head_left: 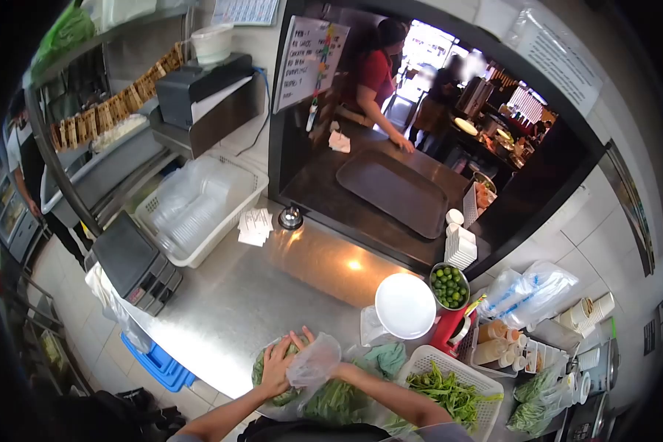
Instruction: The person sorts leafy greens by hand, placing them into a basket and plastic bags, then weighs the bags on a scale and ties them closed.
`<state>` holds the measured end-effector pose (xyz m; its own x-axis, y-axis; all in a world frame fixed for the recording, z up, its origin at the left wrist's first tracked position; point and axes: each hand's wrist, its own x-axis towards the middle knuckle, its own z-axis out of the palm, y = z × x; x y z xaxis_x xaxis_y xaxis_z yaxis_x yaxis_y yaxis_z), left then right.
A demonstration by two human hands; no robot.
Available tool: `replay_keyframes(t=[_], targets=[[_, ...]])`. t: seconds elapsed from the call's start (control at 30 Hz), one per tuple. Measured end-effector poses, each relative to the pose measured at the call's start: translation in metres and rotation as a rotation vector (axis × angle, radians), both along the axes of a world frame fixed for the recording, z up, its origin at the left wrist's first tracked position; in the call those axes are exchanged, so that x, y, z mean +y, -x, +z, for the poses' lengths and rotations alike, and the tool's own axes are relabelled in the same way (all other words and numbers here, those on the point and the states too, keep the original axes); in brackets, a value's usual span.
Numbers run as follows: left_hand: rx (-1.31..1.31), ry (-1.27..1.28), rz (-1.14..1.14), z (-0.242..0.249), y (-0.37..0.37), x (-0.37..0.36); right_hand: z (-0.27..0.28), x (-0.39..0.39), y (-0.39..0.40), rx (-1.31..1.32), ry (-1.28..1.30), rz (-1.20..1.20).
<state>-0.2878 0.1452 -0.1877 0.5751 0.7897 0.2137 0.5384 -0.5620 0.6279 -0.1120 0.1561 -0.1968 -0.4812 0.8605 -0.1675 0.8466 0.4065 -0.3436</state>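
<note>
On the steel counter's near edge, my left hand lies with its fingers spread over a clear plastic bag of green leaves. Just right of it, my right hand is at the bag's gathered clear plastic, partly covered by it; some fingertips show above, but their grip is hidden. Beneath my right forearm is more bagged greenery. A teal cloth lies to the right, beside a white basket of loose green leaves.
A white plate, a bowl of limes and a red object stand at right. Behind are a call bell, paper slips and a container basket. A person stands beyond the pass window, near a dark tray.
</note>
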Motion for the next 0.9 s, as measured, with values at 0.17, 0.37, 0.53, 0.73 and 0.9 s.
replay_keyframes(t=[0.17,0.37,0.53,0.73,0.9], targets=[[-0.185,0.040,-0.036,-0.035,0.004,0.001,0.049,-0.012,0.036,0.515,-0.243,-0.189],[0.149,-0.101,-0.104,0.028,0.020,0.017,0.072,-0.019,0.050,1.272,0.509,-0.399],[0.333,-0.163,-0.193,-0.008,0.029,0.020,0.054,-0.014,0.040,1.113,0.457,-0.087],[0.413,-0.098,-0.301,-0.010,0.034,0.024,0.038,-0.005,0.027,0.447,-0.154,0.192],[0.420,-0.040,-0.212,-0.016,0.025,0.018,0.036,0.002,0.016,0.256,-0.143,0.278]])
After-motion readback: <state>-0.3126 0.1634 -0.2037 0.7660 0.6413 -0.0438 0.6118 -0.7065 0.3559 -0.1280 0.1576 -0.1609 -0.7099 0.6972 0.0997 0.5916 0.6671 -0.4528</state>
